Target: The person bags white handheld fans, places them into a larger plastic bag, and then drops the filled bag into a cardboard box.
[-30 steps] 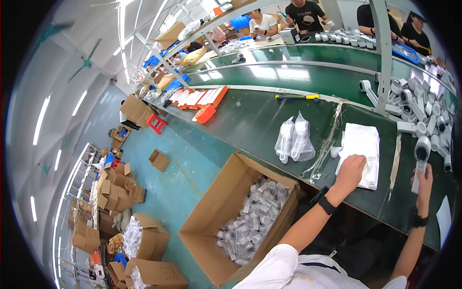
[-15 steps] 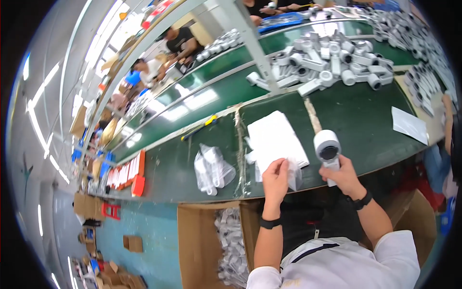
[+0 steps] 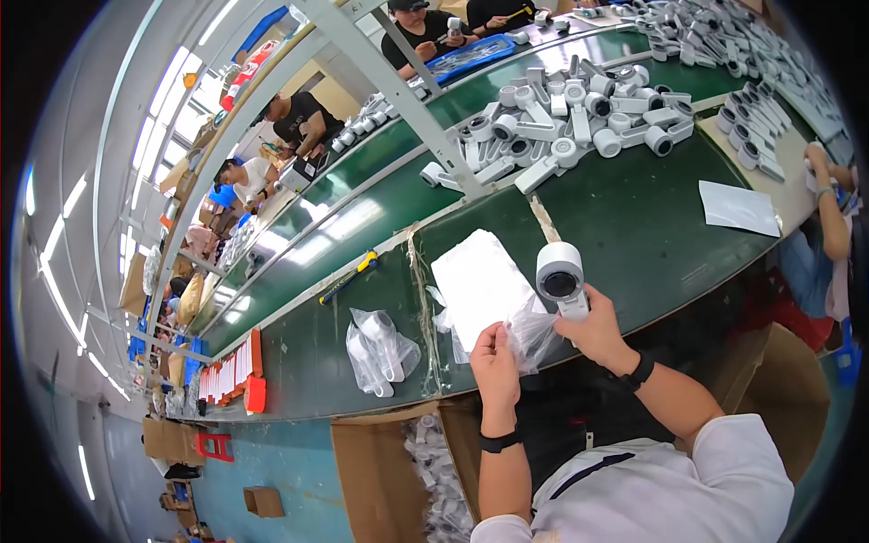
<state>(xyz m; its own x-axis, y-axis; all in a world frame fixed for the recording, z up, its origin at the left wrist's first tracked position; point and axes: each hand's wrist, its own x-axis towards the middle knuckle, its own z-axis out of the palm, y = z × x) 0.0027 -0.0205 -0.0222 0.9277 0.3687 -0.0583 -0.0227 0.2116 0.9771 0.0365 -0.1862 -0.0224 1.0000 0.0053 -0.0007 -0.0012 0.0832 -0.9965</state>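
My right hand [image 3: 602, 333] is closed round the handle of a white hair-dryer-shaped device [image 3: 560, 265], its round head up and a dark round opening facing me. My left hand [image 3: 495, 364] pinches a clear plastic bag [image 3: 532, 338] at the table's front edge. The bag lies between my hands, touching the right hand's fingers; I cannot tell whether the handle's end is inside it. Beneath and behind the bag is a stack of white sheets [image 3: 477, 276]. Left of the stack lie white devices in clear bags [image 3: 384, 347].
A heap of similar devices [image 3: 575, 113] covers the table's back. A yellow-and-black cutter [image 3: 349, 277] lies left; a white sheet [image 3: 738, 208] lies right. Below, an open carton [image 3: 371, 471] holds bagged devices. A metal post [image 3: 412, 113] rises behind. A co-worker's arm [image 3: 828, 195] reaches in at right.
My left hand has drawn the clear bag up and open toward the device. The right hand has brought the device closer to the bag. The view has shifted slightly.
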